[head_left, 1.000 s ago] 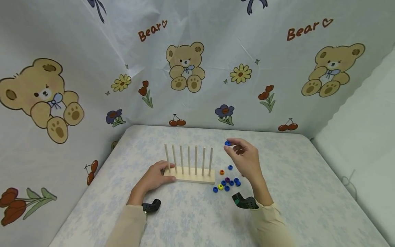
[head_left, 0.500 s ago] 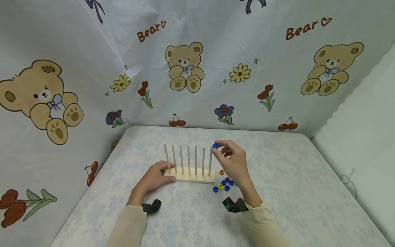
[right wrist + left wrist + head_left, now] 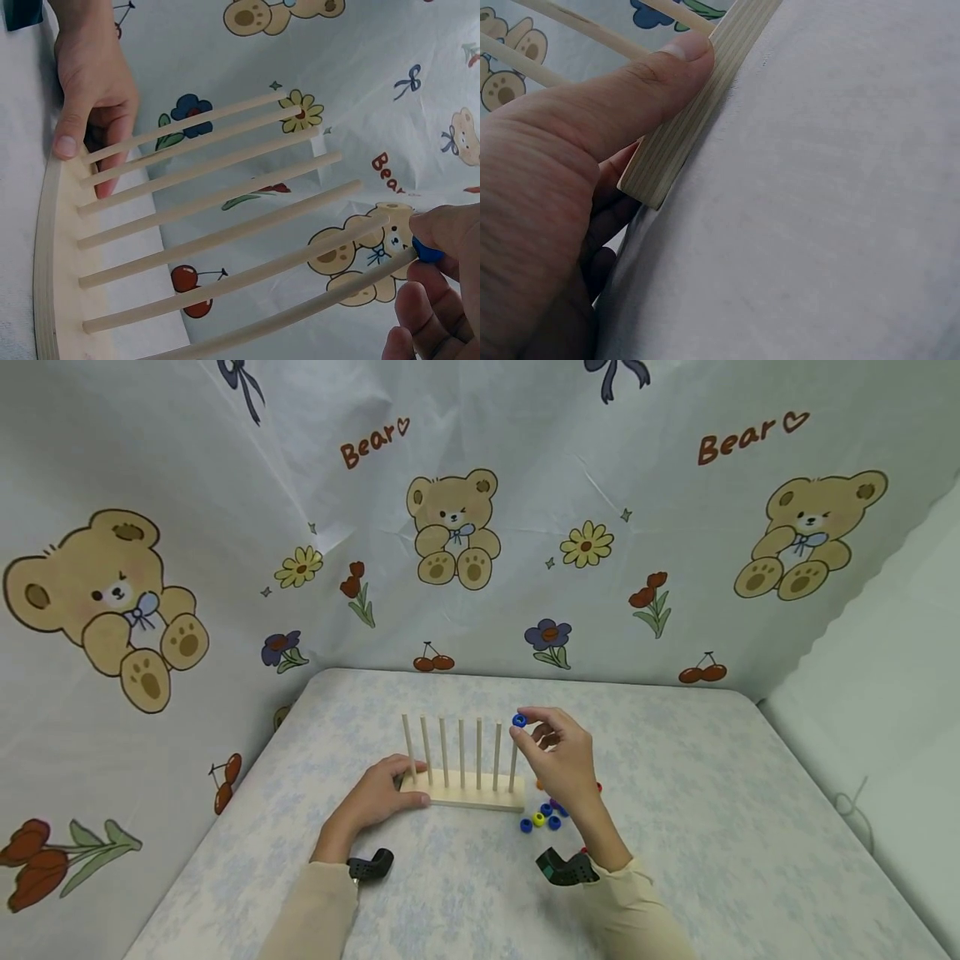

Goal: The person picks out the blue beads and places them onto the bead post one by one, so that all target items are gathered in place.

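Observation:
A pale wooden peg stand point(image 3: 465, 792) with several upright pegs sits mid-table. My left hand point(image 3: 375, 793) grips its left end; in the left wrist view the thumb point(image 3: 682, 56) lies along the front of the base point(image 3: 676, 142). At the rightmost peg point(image 3: 300, 311), my right hand point(image 3: 562, 756) pinches a blue bead point(image 3: 519, 720) between thumb and forefinger. In the right wrist view this bead point(image 3: 428, 252) meets the peg's tip; whether the tip is inside its hole cannot be told.
Right of the stand lie several loose beads, among them a yellow bead point(image 3: 538, 819), a blue bead point(image 3: 526, 826) and a red bead point(image 3: 599, 787). My right hand and forearm partly cover the group. A bear-print sheet point(image 3: 510, 618) hangs behind the table.
My right hand has carried the blue bead leftward from beyond the stand to the top of the rightmost peg, then slightly lower. My left hand has kept its grip on the stand.

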The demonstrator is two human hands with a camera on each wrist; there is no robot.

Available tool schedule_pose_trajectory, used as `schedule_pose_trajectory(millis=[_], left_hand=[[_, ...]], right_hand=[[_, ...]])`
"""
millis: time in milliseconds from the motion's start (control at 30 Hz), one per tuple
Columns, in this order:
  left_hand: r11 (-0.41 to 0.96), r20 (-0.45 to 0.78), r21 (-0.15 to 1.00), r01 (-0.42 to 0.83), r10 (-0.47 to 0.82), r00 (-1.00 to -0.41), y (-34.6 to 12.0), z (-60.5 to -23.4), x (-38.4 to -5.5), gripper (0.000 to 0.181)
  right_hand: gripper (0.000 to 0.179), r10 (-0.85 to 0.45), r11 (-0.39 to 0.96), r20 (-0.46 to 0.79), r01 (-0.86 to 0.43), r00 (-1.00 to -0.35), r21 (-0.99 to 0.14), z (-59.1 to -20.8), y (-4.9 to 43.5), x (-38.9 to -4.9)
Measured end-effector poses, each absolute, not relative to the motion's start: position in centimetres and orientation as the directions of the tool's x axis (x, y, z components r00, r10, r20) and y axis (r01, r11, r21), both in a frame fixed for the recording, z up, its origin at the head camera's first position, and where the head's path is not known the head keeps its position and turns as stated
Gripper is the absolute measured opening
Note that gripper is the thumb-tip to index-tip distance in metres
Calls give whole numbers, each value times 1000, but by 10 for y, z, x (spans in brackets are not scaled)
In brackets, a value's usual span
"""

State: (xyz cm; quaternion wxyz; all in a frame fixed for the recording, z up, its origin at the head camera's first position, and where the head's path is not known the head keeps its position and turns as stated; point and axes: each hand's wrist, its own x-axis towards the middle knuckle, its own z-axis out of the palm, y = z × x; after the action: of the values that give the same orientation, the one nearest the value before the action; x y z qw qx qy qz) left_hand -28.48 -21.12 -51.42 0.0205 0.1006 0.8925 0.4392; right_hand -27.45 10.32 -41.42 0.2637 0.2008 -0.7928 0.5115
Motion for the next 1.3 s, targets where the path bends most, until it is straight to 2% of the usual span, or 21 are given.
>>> schedule_pose_trajectory(millis=[400, 700, 1300], left_hand=[[609, 40, 777, 158, 203, -978, -212, -521, -287, 57], [621, 37, 769, 153, 196, -980, -212, -519, -288, 59], [619, 33, 771, 148, 193, -981, -211, -515, -287, 58]], right_hand=[[27, -33, 397, 602, -563, -798, -725, -416, 100, -272], [25, -61, 416, 622, -586, -781, -695, -423, 101, -280], [22, -93, 422, 579, -558, -810, -714, -425, 105, -281]])
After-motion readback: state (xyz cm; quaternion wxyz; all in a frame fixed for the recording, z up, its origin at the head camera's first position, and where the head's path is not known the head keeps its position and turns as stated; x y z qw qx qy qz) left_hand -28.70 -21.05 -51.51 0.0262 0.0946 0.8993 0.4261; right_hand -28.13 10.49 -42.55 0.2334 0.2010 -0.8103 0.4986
